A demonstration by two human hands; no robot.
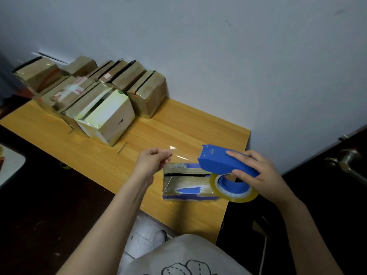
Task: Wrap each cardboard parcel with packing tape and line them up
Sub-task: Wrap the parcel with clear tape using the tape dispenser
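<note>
**Stretching tape (179,153) above the open parcel (188,184)**

Doing this step well, to my eye, means keeping the clear strip taut and level so it cannot fold back on itself. It should come down square over the dark gap along the parcel's top, with the free end pressed onto the left side first. Only then should the dispenser (222,161) be drawn to the right, so the seam is covered in one pass. A slack strip would likely wrinkle or catch on a finger.

Nearest, the left hand (154,160) has its fingers curled in, pinching the free end of the strip. It holds nothing else and hovers just left of the parcel, above the tabletop (178,126). The right hand (258,172) is wrapped round the blue dispenser, fingers over its top and thumb on the near side. The tape roll (234,188) hangs below it at the parcel's right end.

The parcel, brown with torn blue patches, lies flat near the front edge of the tabletop, under the strip. Neither hand touches it, as far as I can see.

Farther back, the wrapped parcels (99,96) stand in close rows at the tabletop's far left, against the wall (218,56).
</note>
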